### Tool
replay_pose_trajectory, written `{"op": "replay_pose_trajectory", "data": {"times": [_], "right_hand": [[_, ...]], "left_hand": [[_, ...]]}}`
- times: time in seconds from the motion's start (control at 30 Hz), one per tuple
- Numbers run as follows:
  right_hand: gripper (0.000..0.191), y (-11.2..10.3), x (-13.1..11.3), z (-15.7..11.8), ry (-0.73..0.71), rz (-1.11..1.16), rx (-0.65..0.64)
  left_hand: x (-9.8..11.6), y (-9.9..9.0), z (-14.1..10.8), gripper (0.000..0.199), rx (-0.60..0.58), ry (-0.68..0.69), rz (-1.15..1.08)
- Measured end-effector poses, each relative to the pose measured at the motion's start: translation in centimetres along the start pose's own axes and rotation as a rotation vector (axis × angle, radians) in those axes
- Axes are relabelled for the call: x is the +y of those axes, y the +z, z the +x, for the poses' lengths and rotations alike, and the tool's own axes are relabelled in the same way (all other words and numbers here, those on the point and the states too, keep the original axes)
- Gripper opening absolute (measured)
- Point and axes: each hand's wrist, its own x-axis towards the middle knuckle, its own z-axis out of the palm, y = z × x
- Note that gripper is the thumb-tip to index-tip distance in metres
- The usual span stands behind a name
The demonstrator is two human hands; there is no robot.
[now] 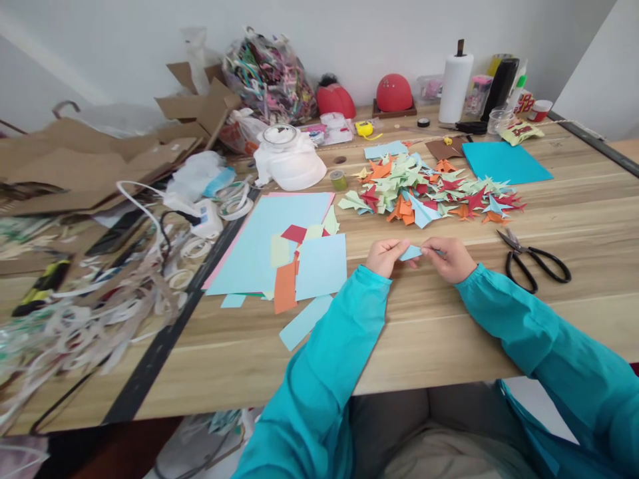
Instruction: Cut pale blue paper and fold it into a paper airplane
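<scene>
A small folded piece of light blue paper (411, 253) is pinched between both my hands, just above the wooden table. My left hand (385, 257) grips its left side with closed fingers. On its right side, my right hand (449, 257) has thumb and fingers pressed together on the paper. Beyond my hands lies a heap of folded paper shapes (399, 179) in green, orange, red and blue. Left of my left hand are a light blue paper sheet (322, 266), an orange paper piece (285, 287) and a blue paper strip (305, 322).
Black-handled scissors (534, 259) lie right of my hands. A teal square (506, 162) rests behind the heap. White cords (124, 299) and cardboard (90, 159) clutter the left. Along the back stand a paper towel roll (456, 86) and a stuffed clear bag (269, 80).
</scene>
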Motion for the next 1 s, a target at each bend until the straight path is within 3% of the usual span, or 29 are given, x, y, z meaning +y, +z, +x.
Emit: {"op": "replay_pose_trajectory", "data": {"times": [0.2, 0.47, 0.73, 1.0], "right_hand": [[0.023, 0.3, 0.4, -0.1, -0.067, -0.032, -0.003], [0.027, 0.7, 1.1, -0.2, -0.225, -0.259, 0.015], [0.022, 0.5, 0.5, -0.2, -0.193, -0.155, 0.009], [0.024, 0.5, 0.9, 0.0, -0.214, -0.194, 0.039]], "left_hand": [[0.0, -0.1, 0.1, 0.043, -0.003, -0.046, -0.091], [-0.2, 0.0, 0.0, 0.033, 0.054, 0.014, 0.172], [-0.2, 0.1, 0.0, 0.027, 0.011, 0.050, 0.160], [0.7, 0.1, -0.2, 0.027, 0.078, 0.089, 0.153]]}}
